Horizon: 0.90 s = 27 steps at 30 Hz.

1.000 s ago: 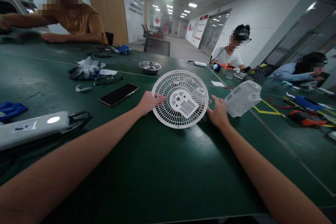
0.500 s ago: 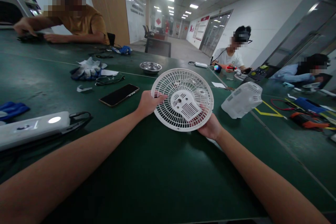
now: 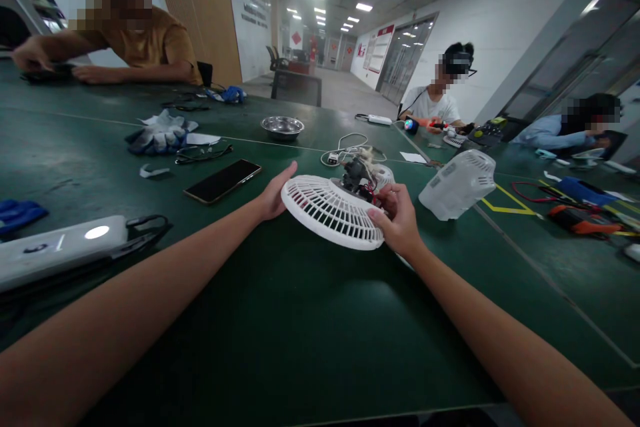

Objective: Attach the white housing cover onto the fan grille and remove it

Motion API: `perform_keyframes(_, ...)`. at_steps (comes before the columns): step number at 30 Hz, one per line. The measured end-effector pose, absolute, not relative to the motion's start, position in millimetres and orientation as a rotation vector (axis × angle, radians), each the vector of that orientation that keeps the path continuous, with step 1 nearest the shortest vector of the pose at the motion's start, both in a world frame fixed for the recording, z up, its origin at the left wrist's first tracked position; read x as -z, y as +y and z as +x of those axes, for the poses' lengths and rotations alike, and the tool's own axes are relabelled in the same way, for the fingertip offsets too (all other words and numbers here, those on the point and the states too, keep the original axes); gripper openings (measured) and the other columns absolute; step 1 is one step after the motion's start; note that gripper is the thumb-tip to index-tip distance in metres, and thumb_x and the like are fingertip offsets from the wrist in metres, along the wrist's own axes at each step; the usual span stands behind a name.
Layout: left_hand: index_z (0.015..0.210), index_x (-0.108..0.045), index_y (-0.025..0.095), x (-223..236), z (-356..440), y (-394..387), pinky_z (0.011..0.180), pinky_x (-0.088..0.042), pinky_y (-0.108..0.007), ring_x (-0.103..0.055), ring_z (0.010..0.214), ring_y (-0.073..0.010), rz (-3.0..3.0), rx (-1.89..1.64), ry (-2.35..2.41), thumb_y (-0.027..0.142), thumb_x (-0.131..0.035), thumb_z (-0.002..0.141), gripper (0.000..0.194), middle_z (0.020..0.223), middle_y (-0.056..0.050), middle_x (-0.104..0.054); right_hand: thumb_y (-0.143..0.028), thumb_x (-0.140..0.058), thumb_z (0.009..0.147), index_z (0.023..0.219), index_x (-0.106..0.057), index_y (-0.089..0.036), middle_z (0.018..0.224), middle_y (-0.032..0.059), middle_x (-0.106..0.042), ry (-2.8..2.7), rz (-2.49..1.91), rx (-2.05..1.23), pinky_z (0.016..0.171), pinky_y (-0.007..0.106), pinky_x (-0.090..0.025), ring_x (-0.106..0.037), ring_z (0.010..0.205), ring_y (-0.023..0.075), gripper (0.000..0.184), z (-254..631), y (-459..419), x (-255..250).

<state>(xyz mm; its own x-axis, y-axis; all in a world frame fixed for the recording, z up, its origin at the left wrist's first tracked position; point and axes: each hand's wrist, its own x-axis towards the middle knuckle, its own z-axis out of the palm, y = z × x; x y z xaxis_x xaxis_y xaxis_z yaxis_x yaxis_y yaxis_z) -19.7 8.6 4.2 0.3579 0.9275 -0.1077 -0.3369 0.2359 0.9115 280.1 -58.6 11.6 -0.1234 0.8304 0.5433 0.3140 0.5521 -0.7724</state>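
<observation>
A white round fan grille (image 3: pixel 333 215) is held tilted over the green table, its near rim low. On its far side sit a dark motor (image 3: pixel 356 175) and some red and dark wires. My right hand (image 3: pixel 400 217) grips the grille's right rim, with the thumb on the near side and the fingers by the wires. At the left rim, my left hand (image 3: pixel 274 197) is open, thumb raised and fingers straight against or just beside the edge; I cannot tell how firmly it touches. A pale cord with a plug (image 3: pixel 333 159) lies beyond the grille.
A translucent white plastic housing (image 3: pixel 459 185) stands on the right. To the left are a phone (image 3: pixel 223 181), a glove (image 3: pixel 159 133) and a white device (image 3: pixel 60 247). A metal bowl (image 3: pixel 283 127) stands farther back. Several people sit around the table; an orange-black meter (image 3: pixel 583 223) lies far right.
The grille has tipped from facing me to nearly flat, bringing the motor and wires into view. My left thumb has come off the grille; my right hand has shifted up onto the rim.
</observation>
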Motion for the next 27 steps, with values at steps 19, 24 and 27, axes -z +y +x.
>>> perform_keyframes(19,0.096,-0.076,0.007,-19.4,-13.9,8.7,0.067,-0.066,-0.031,-0.077,0.067,-0.0191,0.776,-0.821,1.005,0.017,-0.071,0.097,0.011,0.087,-0.015,-0.081,-0.053,-0.062,0.094,0.128,-0.051,-0.028,0.118,0.0079,-0.066,-1.774,-1.124,-0.256,0.092,0.045,-0.055,-0.065,0.102,0.0263,0.044,303.3,-32.6,-3.7)
perform_keyframes(24,0.090,-0.076,0.009,-16.9,-10.8,9.8,0.067,-0.064,-0.029,-0.076,0.067,-0.0173,0.819,-0.853,1.045,0.018,-0.071,0.096,0.012,0.086,-0.012,-0.080,-0.043,-0.076,0.076,0.144,-0.050,-0.022,0.142,0.0174,-0.059,-1.804,-1.428,0.096,0.112,0.063,-0.043,-0.055,0.128,0.0390,0.076,323.1,-9.2,2.1)
perform_keyframes(27,0.085,-0.075,0.011,-16.0,-9.2,9.9,0.068,-0.062,-0.030,-0.075,0.067,-0.0175,0.866,-0.889,1.106,0.017,-0.073,0.093,0.010,0.083,-0.011,-0.079,-0.037,-0.078,0.071,0.153,-0.043,-0.022,0.148,0.0178,-0.057,-1.853,-1.495,-0.008,0.112,0.063,-0.043,-0.056,0.130,0.0399,0.090,329.3,-0.3,7.3)
